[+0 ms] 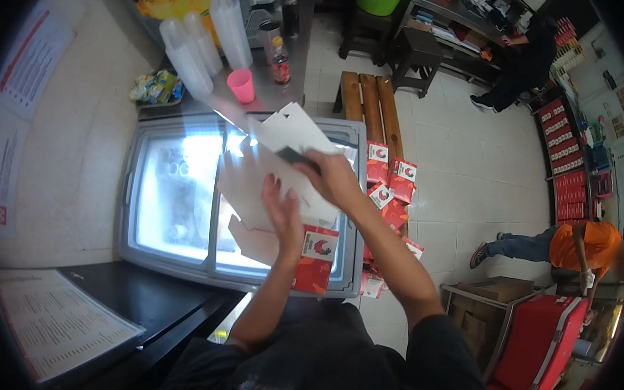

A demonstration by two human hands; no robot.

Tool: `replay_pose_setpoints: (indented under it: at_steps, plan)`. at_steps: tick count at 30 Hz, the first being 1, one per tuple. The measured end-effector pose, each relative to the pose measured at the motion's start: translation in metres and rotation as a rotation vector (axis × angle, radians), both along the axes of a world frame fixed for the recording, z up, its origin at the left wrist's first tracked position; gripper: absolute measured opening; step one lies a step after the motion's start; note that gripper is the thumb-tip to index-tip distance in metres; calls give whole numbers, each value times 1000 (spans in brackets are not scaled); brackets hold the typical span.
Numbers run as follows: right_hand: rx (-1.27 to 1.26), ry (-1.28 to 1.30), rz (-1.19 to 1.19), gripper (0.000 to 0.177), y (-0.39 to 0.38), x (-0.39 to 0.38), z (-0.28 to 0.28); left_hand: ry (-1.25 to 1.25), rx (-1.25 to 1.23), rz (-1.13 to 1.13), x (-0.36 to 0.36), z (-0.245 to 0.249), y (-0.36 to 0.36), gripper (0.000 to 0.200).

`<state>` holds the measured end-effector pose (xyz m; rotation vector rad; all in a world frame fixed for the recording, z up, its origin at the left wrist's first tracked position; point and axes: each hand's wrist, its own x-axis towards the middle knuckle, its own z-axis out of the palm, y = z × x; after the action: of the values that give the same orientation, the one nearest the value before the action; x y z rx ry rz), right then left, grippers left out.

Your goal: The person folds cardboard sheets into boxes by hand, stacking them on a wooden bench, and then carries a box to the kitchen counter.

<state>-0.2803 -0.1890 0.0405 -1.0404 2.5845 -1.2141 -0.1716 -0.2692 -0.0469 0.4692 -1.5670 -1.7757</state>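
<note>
My right hand (331,178) is closed on a white folded cardboard sheet (295,127), with a dark strip showing by the fingertips. Lower down, my left hand (282,211) has its fingers apart and overlaps a larger pale cardboard blank (256,181). This blank lies over the glass lid of a lit chest freezer (173,194). Just beside my left wrist, a red box (314,275) with a white strawberry label rests at the freezer's near edge.
Several red boxes (390,200) lie on a wooden bench (371,102) at the right. A pink cup (241,85), a sauce bottle (280,68) and stacked plastic cups (231,25) stand on the counter beyond. A person in orange (584,246) and another in black (531,62) are further off.
</note>
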Motion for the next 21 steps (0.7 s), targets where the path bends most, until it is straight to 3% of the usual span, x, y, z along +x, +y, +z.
replay_pose_setpoints:
  at_steps: [1,3,5,6,7,8,9,10,11,13,14,17,19,21]
  plan:
    - [-83,-113,59,15,11,28,13,53,54,-115,-5,-6,1,54]
    - [-124,-432,-174,21,35,76,24,82,188,-485,2,4,2,53]
    - [-455,-418,-437,27,76,103,-10,-75,-88,-715,9,28,19,44]
    - [-627,-608,-489,29,101,113,-25,-80,-30,-851,13,48,38,40]
    - [-799,-804,-550,31,125,124,-35,-262,14,-922,23,72,55,37]
    - [-962,-921,-579,34,145,138,-34,-112,-6,-939,24,43,86,34]
    - [-1135,-1021,-600,39,162,145,-29,-81,-116,-960,30,62,97,35]
    - [-992,-828,-607,47,184,155,-25,-30,-125,-1043,28,52,115,42]
    - [-837,-640,-618,57,196,167,-10,-191,17,-1253,31,75,119,53]
    - [-552,20,-771,71,205,186,21,-80,-385,-1304,44,56,155,65]
    - [-394,88,-770,79,221,198,34,6,-174,-1373,60,54,173,77]
    - [-281,-100,-1037,31,255,232,49,47,-353,-1380,96,46,207,91]
    - [-369,-149,-1118,22,270,255,50,2,-338,-1378,117,30,222,95]
    - [-501,-181,-1132,12,292,273,34,17,-239,-1476,121,50,220,97]
